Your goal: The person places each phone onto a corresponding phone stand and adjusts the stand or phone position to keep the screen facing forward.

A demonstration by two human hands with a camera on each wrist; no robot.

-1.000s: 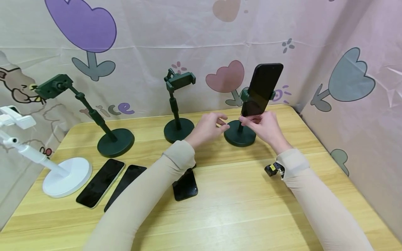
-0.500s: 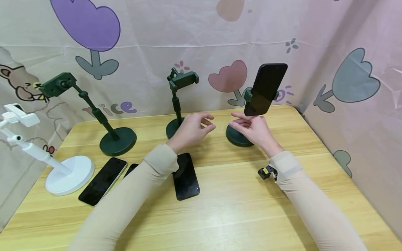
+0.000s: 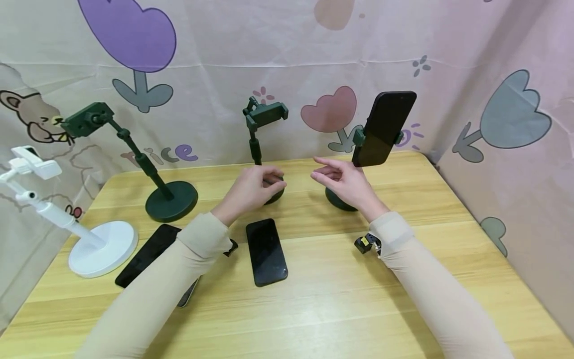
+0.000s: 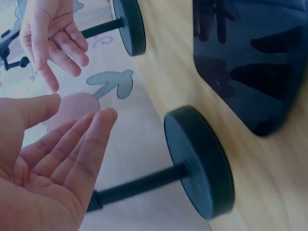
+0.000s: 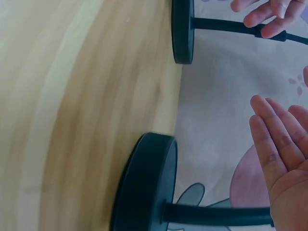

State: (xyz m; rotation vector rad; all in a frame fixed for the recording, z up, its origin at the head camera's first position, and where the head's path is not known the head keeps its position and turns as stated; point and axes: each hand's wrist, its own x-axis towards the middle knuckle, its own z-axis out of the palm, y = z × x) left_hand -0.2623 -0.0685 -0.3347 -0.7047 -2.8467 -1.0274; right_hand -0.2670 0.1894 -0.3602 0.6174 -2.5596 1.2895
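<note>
My left hand [image 3: 253,189], fingers relaxed and holding nothing, hovers in front of the middle green phone stand [image 3: 266,115] and partly covers its base. In the left wrist view that round base [image 4: 197,163] lies beside the hand. A black smartphone [image 3: 388,124] sits tilted in the clamp of the right green phone stand [image 3: 359,136]. Just below and left of this phone is my right hand [image 3: 347,187], with loosely extended fingers and nothing in them. It hides part of the stand's pole and base. Another black smartphone [image 3: 266,252] lies flat on the table in front of my left hand.
A third green phone stand [image 3: 170,200] and a white phone stand [image 3: 104,249] stand at the left. Two more smartphones lie near them, one dark phone [image 3: 150,252] partly under my left sleeve. A patterned cloth [image 3: 215,99] hangs behind the wooden table [image 3: 341,299].
My right hand has come away from the lower edge of the clamped phone and moved left. The left hand has also moved left, uncovering the phone on the table. The clamped phone stays in its stand.
</note>
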